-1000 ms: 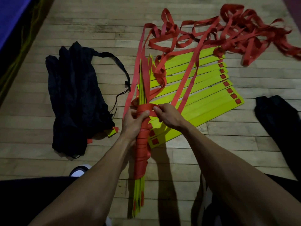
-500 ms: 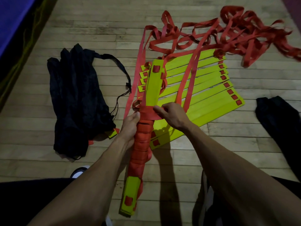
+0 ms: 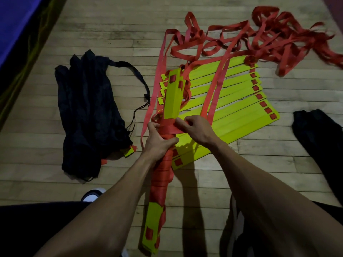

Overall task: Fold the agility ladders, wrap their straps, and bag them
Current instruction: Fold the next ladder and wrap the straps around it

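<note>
A worn wooden plank floor (image 3: 115, 32) fills the dim room, with a blue mat (image 3: 16, 21) along its left edge. Above it, the left hand (image 3: 159, 141) grips a folded ladder bundle (image 3: 164, 164), fingers curled round its red wrapping. The right hand (image 3: 194, 128) pinches the red strap (image 3: 169, 127) across it. A second ladder (image 3: 232, 108) lies fanned on the floor between two black bags (image 3: 87, 112).

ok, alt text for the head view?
Two hands wrap a red strap around a bundle of yellow rungs: left hand grips the bundle, right hand pinches the strap. More rungs and a black bag lie on the wooden floor.
</note>
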A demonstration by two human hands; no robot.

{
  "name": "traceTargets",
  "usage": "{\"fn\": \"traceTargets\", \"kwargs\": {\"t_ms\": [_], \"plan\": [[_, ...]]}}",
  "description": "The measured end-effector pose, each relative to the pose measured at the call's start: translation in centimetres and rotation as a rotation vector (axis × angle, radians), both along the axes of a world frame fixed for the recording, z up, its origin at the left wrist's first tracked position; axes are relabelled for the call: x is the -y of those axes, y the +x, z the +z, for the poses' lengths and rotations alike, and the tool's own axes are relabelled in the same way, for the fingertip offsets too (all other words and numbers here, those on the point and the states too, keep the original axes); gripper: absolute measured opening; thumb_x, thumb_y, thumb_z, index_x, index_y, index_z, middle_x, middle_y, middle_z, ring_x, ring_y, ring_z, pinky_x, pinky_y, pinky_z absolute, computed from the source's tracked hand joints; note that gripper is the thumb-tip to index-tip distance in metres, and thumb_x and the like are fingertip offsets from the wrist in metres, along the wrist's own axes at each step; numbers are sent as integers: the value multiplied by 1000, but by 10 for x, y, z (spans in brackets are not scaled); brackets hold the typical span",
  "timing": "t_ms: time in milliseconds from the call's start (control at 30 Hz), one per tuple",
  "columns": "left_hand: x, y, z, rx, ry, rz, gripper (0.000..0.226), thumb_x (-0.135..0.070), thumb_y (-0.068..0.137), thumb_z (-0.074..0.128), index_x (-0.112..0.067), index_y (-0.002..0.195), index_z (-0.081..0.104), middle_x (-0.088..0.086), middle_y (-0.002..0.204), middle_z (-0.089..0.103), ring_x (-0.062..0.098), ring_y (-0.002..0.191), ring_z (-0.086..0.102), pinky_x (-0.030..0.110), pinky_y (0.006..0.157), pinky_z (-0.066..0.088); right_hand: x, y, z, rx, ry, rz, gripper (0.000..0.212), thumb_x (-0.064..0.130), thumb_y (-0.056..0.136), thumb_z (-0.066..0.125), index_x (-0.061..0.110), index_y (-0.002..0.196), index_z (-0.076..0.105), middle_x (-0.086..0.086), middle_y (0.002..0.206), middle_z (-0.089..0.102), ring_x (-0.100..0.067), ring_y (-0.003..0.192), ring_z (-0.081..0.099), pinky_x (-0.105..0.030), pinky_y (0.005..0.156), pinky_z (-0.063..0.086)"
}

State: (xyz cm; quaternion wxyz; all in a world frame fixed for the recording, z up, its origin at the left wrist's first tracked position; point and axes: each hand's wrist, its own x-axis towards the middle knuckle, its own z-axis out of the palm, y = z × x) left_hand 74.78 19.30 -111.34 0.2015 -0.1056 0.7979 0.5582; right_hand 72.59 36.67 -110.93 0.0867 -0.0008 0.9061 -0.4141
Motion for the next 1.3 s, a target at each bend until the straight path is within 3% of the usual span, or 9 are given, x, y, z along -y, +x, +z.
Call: {"fn": "traceTargets", "kwargs": {"t_ms": [167, 333, 500, 633, 767, 1067, 1133, 1233, 1300], "plan": [[11, -6, -11, 16, 161, 211, 49, -14, 69, 86, -19, 108, 58, 15, 99, 71, 18, 69, 70, 32, 58, 58, -14, -2, 2, 17, 17, 40, 56, 57, 88, 64, 11, 62, 44, -3, 58, 35, -17, 53, 31, -34, 54, 21], [16, -5, -10, 97, 312, 141, 47, -3, 92, 66, -23, 133, 52, 5, 101, 73, 13, 75, 73, 24, 62, 58, -13, -7, -1, 13, -50, 77, 48, 50, 89, 67, 8, 65, 62, 2, 55, 48, -9, 48, 38, -32, 52, 27], [3, -3, 2, 146, 345, 97, 50, -30, 75, 66, -28, 122, 51, 26, 106, 67, 36, 81, 67, 53, 74, 56, -10, -6, -9, -23, -57, 38, 38, 39, 97, 62, 17, 65, 57, 5, 56, 50, -11, 51, 43, -35, 55, 33], [0, -2, 6, 193, 444, 37, 48, -26, 81, 58, -20, 127, 48, 23, 98, 65, 35, 84, 63, 49, 75, 49, -4, 0, -16, -37, -65, -36, 40, 38, 97, 61, 17, 65, 51, 2, 57, 47, -15, 54, 41, -38, 56, 33], [-4, -3, 6, 171, 448, 55, 63, -45, 84, 76, -14, 132, 48, 25, 102, 67, 32, 82, 65, 45, 74, 54, 4, 1, -18, -62, -55, -88, 46, 42, 96, 61, 5, 69, 55, -13, 61, 55, -29, 58, 52, -44, 55, 38], [10, -6, -3, 216, 505, 108, 46, -44, 81, 77, -14, 115, 68, 40, 121, 59, 56, 102, 61, 74, 96, 44, -16, -7, 1, 20, 82, 146, 58, 59, 80, 69, 7, 61, 54, -2, 53, 42, -14, 48, 35, -33, 51, 25], [15, -7, -5, 232, 497, 129, 48, -32, 89, 69, -2, 125, 60, 39, 118, 62, 56, 102, 64, 65, 90, 53, -22, -7, 2, 40, 110, 170, 55, 57, 81, 70, 11, 58, 51, 2, 50, 41, -10, 45, 36, -32, 49, 24], [19, -11, -7, 212, 478, 172, 40, -20, 102, 55, 5, 133, 52, 15, 94, 75, 27, 76, 75, 36, 63, 62, -25, -5, -6, 31, 23, 75, 58, 54, 86, 68, 1, 63, 60, -5, 50, 46, -14, 45, 38, -33, 51, 27], [16, -12, -4, 230, 505, 203, 40, -25, 106, 47, 2, 136, 51, 10, 86, 75, 22, 69, 74, 34, 59, 61, -18, -1, -11, 33, -65, 32, 52, 51, 89, 66, 7, 62, 61, -6, 53, 51, -14, 47, 42, -33, 51, 32]]}}
